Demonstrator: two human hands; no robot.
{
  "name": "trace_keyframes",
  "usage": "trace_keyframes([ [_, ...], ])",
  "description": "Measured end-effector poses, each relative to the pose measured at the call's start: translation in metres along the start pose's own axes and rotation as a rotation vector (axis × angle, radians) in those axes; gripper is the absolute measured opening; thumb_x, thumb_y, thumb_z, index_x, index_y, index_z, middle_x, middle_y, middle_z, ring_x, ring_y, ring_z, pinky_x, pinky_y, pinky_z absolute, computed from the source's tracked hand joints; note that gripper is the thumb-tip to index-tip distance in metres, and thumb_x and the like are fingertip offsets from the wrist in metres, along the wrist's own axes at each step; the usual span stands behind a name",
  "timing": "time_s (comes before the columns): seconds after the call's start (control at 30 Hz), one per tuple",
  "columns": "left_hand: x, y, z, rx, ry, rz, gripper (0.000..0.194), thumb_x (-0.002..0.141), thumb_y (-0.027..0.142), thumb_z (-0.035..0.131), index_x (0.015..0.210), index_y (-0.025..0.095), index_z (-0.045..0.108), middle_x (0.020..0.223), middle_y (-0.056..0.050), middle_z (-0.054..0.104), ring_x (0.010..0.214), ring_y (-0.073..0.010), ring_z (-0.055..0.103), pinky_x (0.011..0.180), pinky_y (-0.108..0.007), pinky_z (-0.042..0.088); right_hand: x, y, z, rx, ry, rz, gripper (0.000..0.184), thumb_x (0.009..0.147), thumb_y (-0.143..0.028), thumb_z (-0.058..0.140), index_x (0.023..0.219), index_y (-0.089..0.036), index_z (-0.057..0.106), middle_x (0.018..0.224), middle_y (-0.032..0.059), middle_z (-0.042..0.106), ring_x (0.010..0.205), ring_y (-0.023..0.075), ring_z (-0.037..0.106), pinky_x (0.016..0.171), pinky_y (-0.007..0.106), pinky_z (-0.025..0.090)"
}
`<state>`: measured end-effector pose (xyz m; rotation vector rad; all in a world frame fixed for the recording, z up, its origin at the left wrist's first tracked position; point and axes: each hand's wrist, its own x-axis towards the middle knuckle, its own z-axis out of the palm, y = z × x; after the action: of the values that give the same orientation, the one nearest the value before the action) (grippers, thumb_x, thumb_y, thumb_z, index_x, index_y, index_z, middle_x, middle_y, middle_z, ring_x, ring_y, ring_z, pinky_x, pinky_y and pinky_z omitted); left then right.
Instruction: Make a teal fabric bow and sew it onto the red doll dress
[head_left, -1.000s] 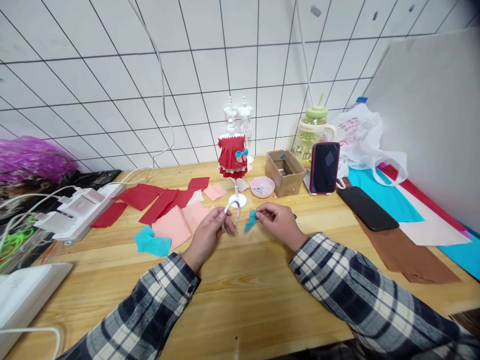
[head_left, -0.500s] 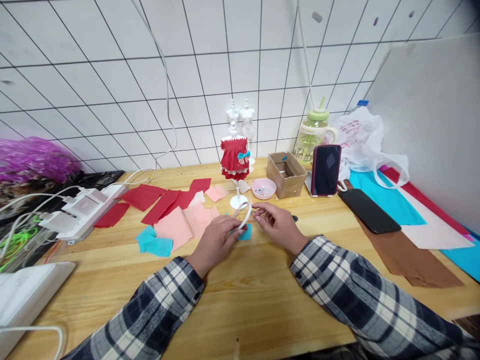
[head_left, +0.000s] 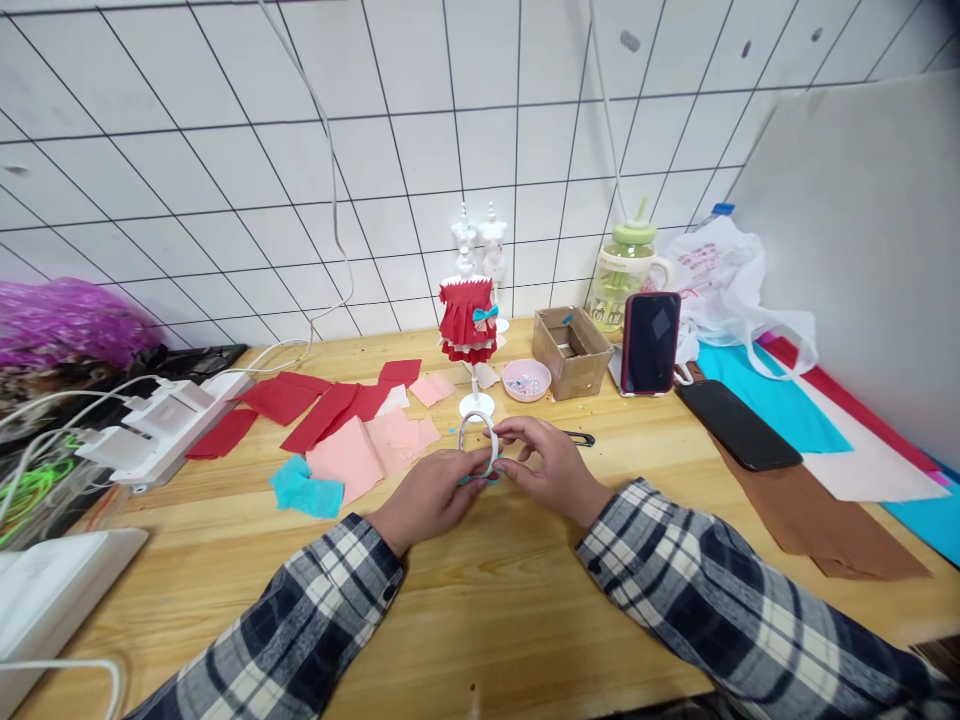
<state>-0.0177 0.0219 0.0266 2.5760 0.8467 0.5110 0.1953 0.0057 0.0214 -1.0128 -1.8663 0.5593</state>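
Note:
A thin white ring that looks like a roll of tape (head_left: 494,446) stands upright between my hands, just over the table. My left hand (head_left: 433,497) is closed with thumb and fingers on its lower left side. My right hand (head_left: 553,464) pinches at its right edge, fingers bent. Below the fingertips a small turquoise piece (head_left: 489,480) is mostly hidden. Right behind the roll stands a small white dress form (head_left: 475,400), wearing a red ruffled dress (head_left: 465,322) with a turquoise bow (head_left: 485,315) at the waist.
Red (head_left: 322,416), pink (head_left: 346,460) and turquoise scraps (head_left: 307,490) lie left. A pink dish of beads (head_left: 526,381), cardboard box (head_left: 592,368), propped phone (head_left: 649,345) and black scissors handle (head_left: 583,438) are to the right. A black phone (head_left: 739,424) rests on brown material (head_left: 825,525).
The roll has turned from tilted to more upright. My right hand has come in from beside the roll onto its edge, and the scissors handle shows more. My left hand keeps its hold.

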Motion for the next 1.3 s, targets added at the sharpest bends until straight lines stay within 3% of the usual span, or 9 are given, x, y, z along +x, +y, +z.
trace_keyframes([
  [0.3,0.0002,-0.0006,-0.0003,-0.169,0.040,-0.089,0.037,0.096,0.031,0.046,0.132,0.024,0.050,0.123,-0.006,0.067,0.109,-0.0186,0.064,0.092,-0.029,0.049,-0.0021,-0.0019,0.0020,-0.032,-0.072,-0.067,0.039,0.084,-0.031,0.065,0.120,-0.022,0.054,0.110,0.0073,0.068,0.094,0.0193,0.063,0.071,0.030,0.052],
  [0.6,0.0009,-0.0007,0.0002,-0.159,0.098,-0.102,0.022,0.096,0.032,0.046,0.110,0.022,0.060,0.102,-0.005,0.071,0.093,-0.0179,0.066,0.082,-0.028,0.050,-0.0023,-0.0045,-0.0002,-0.033,-0.106,-0.102,0.031,0.085,-0.026,0.062,0.115,-0.022,0.056,0.111,0.0080,0.068,0.096,0.0201,0.062,0.078,0.033,0.052],
  [0.93,0.0005,-0.0003,0.0002,0.031,-0.022,-0.071,0.022,0.097,0.032,0.043,0.107,0.021,0.059,0.092,-0.004,0.070,0.082,-0.0178,0.066,0.071,-0.027,0.047,-0.0016,-0.0042,0.0000,-0.031,-0.111,-0.049,0.020,0.080,-0.019,0.064,0.099,-0.020,0.059,0.097,0.0053,0.069,0.085,0.0183,0.062,0.072,0.030,0.051],
  [1.1,0.0002,-0.0021,0.0010,0.098,0.010,-0.063,0.025,0.097,0.033,0.042,0.113,0.021,0.057,0.095,-0.006,0.071,0.083,-0.0188,0.066,0.071,-0.028,0.047,-0.0006,-0.0043,0.0000,-0.061,-0.130,-0.090,0.009,0.081,-0.024,0.065,0.083,-0.020,0.057,0.100,0.0054,0.070,0.087,0.0189,0.064,0.077,0.032,0.050],
  [1.3,0.0003,-0.0022,0.0004,0.033,0.067,-0.104,0.028,0.096,0.034,0.044,0.119,0.022,0.057,0.103,-0.006,0.072,0.088,-0.0190,0.067,0.076,-0.029,0.049,-0.0019,-0.0020,0.0012,-0.052,-0.092,-0.015,0.037,0.084,-0.023,0.061,0.121,-0.021,0.056,0.110,0.0060,0.069,0.087,0.0163,0.065,0.069,0.027,0.052],
])
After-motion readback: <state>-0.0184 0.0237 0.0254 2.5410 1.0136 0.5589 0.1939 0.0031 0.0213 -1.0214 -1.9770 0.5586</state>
